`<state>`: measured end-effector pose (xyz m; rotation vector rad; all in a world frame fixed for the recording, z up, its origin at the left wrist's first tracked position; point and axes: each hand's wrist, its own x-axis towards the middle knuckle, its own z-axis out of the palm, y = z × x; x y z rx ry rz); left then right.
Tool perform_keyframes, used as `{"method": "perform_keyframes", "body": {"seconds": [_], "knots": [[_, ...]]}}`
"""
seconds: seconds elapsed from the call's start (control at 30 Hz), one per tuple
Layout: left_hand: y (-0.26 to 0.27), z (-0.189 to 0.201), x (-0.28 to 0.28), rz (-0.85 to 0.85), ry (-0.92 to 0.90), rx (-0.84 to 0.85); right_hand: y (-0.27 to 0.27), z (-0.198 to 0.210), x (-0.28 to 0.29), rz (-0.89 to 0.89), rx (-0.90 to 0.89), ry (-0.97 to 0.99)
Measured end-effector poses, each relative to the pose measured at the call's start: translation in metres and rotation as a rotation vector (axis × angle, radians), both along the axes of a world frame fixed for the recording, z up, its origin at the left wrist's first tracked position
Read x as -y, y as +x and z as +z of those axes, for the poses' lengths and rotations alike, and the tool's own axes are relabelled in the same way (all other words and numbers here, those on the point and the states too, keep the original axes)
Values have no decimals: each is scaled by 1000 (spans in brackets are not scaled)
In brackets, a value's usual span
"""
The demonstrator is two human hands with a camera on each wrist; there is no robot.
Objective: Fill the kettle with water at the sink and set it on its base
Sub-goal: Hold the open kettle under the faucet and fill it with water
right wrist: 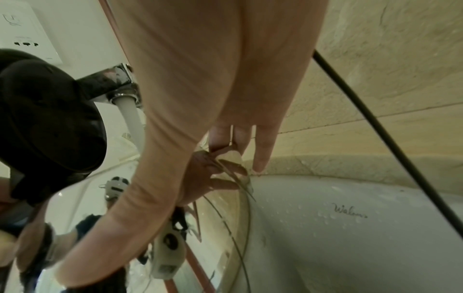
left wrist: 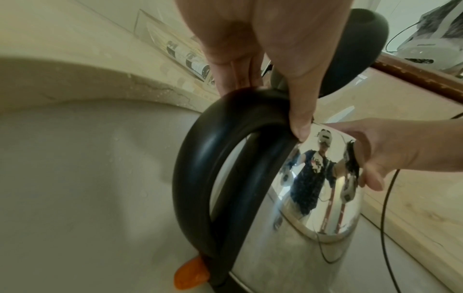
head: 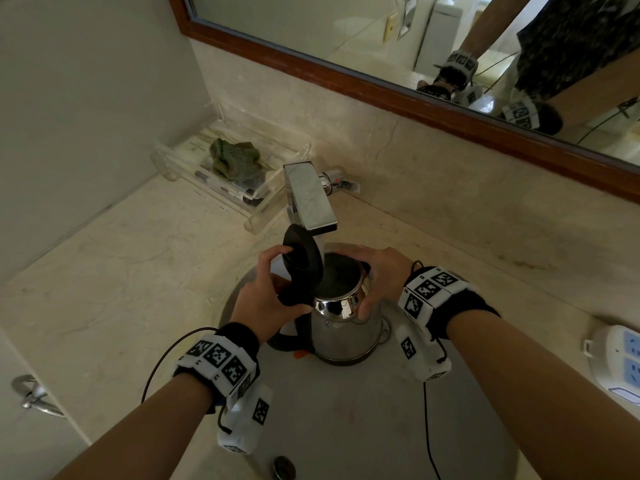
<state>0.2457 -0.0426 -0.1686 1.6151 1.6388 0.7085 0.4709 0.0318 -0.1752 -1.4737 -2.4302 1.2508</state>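
- Two hands hold one steel kettle (head: 341, 332), which stands upright in the sink (head: 363, 410) under the tap (head: 309, 199).
- Far left, a metal door handle (head: 33, 396) shows at the frame edge.
- On the surface (head: 114, 271) to the back left lies a clear tray (head: 221, 174) with a green cloth (head: 235, 157) in it.
- The left hand (head: 268, 292) is curled round the top of the black handle (left wrist: 200, 178), thumb over its upper end; its fingertips touch the lid (head: 302, 252), which stands tilted open.
- An orange switch (left wrist: 191, 275) sits at the foot of the handle.
- Water runs in a white stream from the tap into the open mouth, as the right wrist view shows.
- The right hand (head: 379, 275) is clamped on the kettle's shiny upper rim, fingers bent over the far side, thumb on the near side.
- The drain plug (head: 284, 467) lies at the near end of the sink.
- A wood-framed mirror (head: 381, 39) runs along the back wall.
- Far right, a white power strip (head: 620, 362) rests on the surface.
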Motion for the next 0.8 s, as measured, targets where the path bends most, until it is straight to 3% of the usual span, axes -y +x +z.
{"method": "perform_keyframes", "body": {"seconds": [0.27, 0.8], "knots": [[0, -3, 0, 2, 1, 26, 2, 1, 1, 11, -50, -1], [0, -4, 1, 0, 15, 37, 0, 2, -1, 12, 39, 2]]}}
